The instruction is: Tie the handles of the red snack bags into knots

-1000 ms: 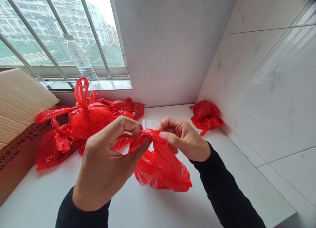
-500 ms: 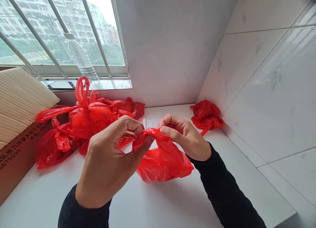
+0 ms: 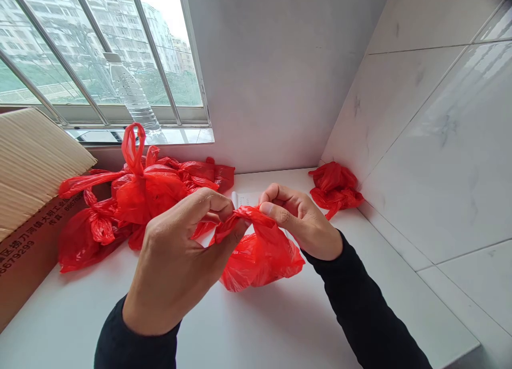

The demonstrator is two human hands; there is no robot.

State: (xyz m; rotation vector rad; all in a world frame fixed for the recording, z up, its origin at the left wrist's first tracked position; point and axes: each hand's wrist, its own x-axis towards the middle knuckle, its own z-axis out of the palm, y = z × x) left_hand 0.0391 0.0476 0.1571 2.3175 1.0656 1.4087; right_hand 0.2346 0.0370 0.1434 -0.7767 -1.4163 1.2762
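Observation:
A red plastic bag [image 3: 262,257] hangs between my two hands over the white table, its top twisted and its lower part bulging. My left hand [image 3: 184,262] pinches the left side of the twisted top between thumb and fingers. On the other side, my right hand [image 3: 300,219] grips the top edge with thumb and forefinger. Behind the bag lies a white paper or pad [image 3: 247,199] with small print, mostly hidden by the bag and hands. What the bag holds cannot be made out.
Several knotted red bags [image 3: 146,193] are heaped at the left beside a cardboard box [image 3: 36,214]. Another crumpled red bag [image 3: 335,187] lies by the tiled wall [image 3: 448,145]. A clear water bottle [image 3: 134,99] stands on the sill of the barred window. The white table [image 3: 256,331] ends at lower right.
The bag's hanging lower part has swung slightly left and up. Both hands keep their grip in nearly the same place.

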